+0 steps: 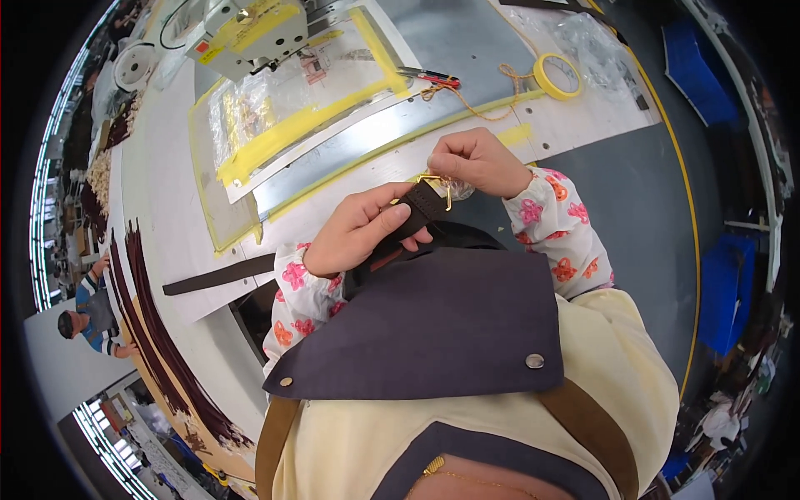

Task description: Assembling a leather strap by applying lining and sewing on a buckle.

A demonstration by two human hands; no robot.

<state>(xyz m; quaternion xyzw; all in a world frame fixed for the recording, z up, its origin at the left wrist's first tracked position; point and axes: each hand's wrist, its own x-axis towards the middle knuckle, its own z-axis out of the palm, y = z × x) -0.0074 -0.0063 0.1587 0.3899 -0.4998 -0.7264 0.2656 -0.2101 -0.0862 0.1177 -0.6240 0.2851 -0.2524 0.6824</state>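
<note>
A dark brown belt [426,200] with a gold-coloured buckle [448,198] is held at its buckle end in my left hand [360,227], thumb on top and fingers underneath. Just beyond the buckle, my right hand [482,163] is closed, thumb and forefinger pinched together near the buckle's upper corner. A crumpled bit of clear plastic film [458,189] shows below its curled fingers and seems to be gripped in them. A dark strap [221,275] lies on the table to the left; whether it is the same belt is hidden by my arm.
Ahead stands a sewing machine head [250,37] over a yellow-taped plate [304,137]. Pens [431,77], orange cord [479,112], a yellow tape roll [558,77] and plastic bags [587,46] lie beyond my hands. Dark straps [158,325] and another person [96,312] are at left.
</note>
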